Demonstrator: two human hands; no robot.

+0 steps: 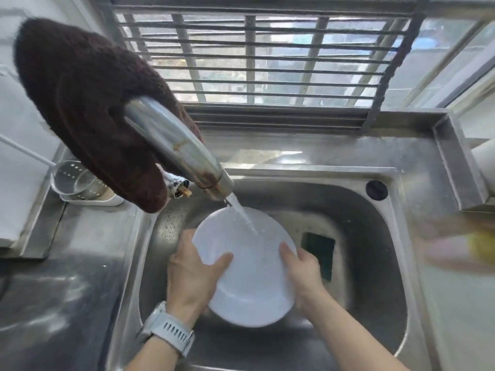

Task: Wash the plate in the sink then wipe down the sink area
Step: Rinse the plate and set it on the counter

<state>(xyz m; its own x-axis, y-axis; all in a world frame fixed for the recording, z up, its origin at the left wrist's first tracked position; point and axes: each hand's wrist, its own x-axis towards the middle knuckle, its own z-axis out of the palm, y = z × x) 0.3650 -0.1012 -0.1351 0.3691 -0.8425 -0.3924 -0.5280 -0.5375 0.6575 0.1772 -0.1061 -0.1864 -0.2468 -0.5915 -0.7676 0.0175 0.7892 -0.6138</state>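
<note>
At frame centre, the left hand (192,271) and right hand (301,266) are gripping the plate (249,271) under running tap (176,145) water, where wet fingers could be letting it slip into the sink (375,236).

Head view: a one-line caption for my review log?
Both hands, left hand and right hand, hold white plate under running faucet.
</note>
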